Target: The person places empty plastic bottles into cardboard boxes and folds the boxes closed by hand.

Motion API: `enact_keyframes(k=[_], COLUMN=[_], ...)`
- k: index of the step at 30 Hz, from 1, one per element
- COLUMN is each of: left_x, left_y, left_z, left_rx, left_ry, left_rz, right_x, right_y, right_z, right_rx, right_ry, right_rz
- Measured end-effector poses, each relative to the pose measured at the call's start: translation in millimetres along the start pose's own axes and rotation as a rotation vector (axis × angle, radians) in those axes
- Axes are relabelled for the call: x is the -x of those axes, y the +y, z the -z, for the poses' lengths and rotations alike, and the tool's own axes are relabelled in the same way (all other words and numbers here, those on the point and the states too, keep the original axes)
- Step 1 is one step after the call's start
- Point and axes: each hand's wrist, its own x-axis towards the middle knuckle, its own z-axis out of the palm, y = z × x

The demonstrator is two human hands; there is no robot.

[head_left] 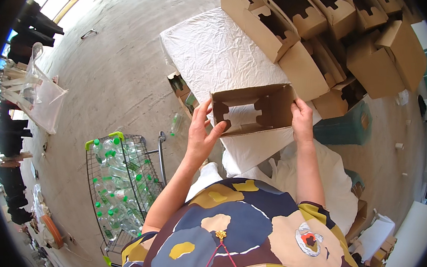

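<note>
A brown cardboard box (278, 110) is between my hands, over the near end of a table with a wrinkled white cover (208, 45). Its open side faces me. Notched flaps stand inside, and the white cover shows through the gap between them. My left hand (204, 132) holds the left edge, thumb at the lower corner and fingers along the outer side. At the upper right corner, my right hand (301, 121) pinches the rim; its fingertips are partly hidden by the box.
Several similar cardboard boxes (333, 12) are piled at the table's far right. A wire cart (90, 174) full of clear bottles with green caps stands to my left. Beside the table's left edge is another open carton (181, 88). A green roll (347, 126) lies at right.
</note>
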Motion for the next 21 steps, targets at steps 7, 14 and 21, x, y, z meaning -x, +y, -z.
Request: enact_keyframes(k=[7,14,21], left_x=[-34,-44,-46], left_y=[-22,-25,-30], left_z=[2,3,11], left_rx=[-0.061,0.095,0.495], left_ry=[0.009,0.036,-0.039], left_rz=[-0.036,-0.064,0.129], right_x=[-2,-8,-17], right_y=[16,-5,2], right_z=[-13,-18,4], right_rx=[0.213,-0.326,-0.631], right_ry=[0.042,-0.029,-0.17], right_rz=[0.001,-0.171,-0.244])
